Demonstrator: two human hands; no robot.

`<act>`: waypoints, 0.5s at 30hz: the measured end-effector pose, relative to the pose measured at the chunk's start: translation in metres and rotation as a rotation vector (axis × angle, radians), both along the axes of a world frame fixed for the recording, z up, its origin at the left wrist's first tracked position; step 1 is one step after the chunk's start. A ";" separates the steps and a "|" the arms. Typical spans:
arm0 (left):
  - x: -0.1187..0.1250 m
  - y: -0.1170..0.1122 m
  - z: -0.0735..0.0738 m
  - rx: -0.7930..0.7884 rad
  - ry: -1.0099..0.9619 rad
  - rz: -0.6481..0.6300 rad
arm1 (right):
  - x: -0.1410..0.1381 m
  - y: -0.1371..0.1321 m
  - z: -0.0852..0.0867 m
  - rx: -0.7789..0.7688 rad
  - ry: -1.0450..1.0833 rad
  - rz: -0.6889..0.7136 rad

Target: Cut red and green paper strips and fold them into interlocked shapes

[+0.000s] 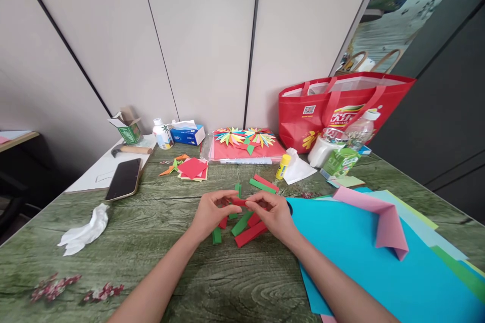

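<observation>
Between the fingertips of both hands is a small folded red paper strip [239, 202]. My left hand [214, 210] pinches its left end, and my right hand [273, 213] pinches the right end. Beneath and around the hands lie several folded strips, among them a red strip [250, 234] and a green strip [216, 235]. Beyond the fingers, another green strip [262, 185] lies beside a red one [266, 182]. My right hand covers part of the pile and a dark round object at its edge.
Large blue paper sheets [341, 242] with a folded pink piece [392, 227] lie at right. A yellow glue stick [283, 167], a red bag [310, 116] and a clear bottle [364, 128] stand behind. Leftward are a phone [124, 179], a hammer [131, 149] and a crumpled tissue [85, 230].
</observation>
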State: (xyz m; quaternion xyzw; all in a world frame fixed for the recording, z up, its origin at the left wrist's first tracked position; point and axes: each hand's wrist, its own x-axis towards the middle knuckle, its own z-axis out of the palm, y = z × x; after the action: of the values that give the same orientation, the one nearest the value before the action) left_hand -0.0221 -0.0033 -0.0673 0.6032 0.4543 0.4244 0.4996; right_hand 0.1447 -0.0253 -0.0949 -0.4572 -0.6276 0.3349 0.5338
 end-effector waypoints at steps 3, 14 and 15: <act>0.001 -0.003 -0.001 0.065 0.070 -0.008 | 0.000 -0.001 0.003 0.049 -0.068 0.033; 0.006 -0.011 -0.008 0.076 0.061 -0.042 | -0.004 -0.003 0.003 0.137 -0.168 0.054; 0.006 -0.010 -0.008 0.100 0.085 -0.048 | -0.004 -0.003 0.002 0.156 -0.172 0.059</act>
State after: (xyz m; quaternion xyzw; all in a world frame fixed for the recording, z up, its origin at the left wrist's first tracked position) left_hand -0.0165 -0.0136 -0.0758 0.6559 0.4386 0.4083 0.4591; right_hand 0.1410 -0.0284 -0.0931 -0.4226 -0.7085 0.2603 0.5017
